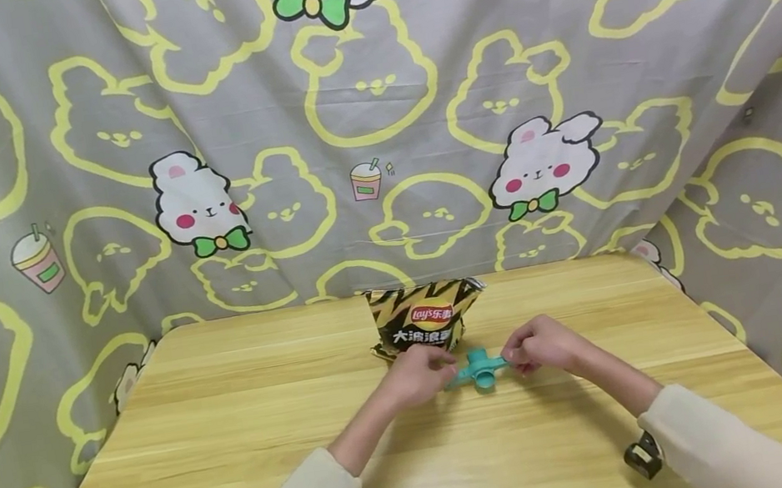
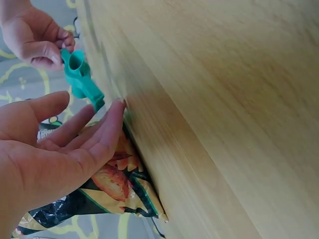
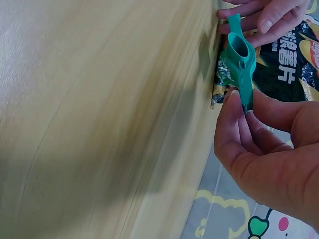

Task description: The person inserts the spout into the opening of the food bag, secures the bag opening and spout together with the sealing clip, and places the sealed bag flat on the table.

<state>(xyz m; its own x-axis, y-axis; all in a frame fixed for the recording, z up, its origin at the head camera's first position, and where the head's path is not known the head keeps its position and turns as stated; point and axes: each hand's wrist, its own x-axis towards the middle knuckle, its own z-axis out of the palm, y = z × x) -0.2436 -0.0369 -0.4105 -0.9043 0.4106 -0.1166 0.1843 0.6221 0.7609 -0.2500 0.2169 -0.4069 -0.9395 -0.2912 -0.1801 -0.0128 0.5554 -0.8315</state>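
Note:
A teal plastic clip with a round spout in its middle (image 1: 481,365) is held close over the table in front of the chip bag. My right hand (image 1: 544,343) pinches one end of it between thumb and fingertips. The spout's round opening shows in the right wrist view, above the pinched end of the clip (image 3: 245,89). My left hand (image 1: 420,374) is at the clip's other end; the left wrist view shows its thumb apart and its fingers (image 2: 107,134) extended. Behind the left hand stands a black and gold Lay's chip bag (image 1: 417,318), its lower front partly hidden.
The wooden table (image 1: 238,435) reaches back to a grey curtain (image 1: 405,233) with yellow outlines and cartoon rabbits. More curtain hangs along the right side. A dark wrist camera (image 1: 643,455) sits below the right sleeve.

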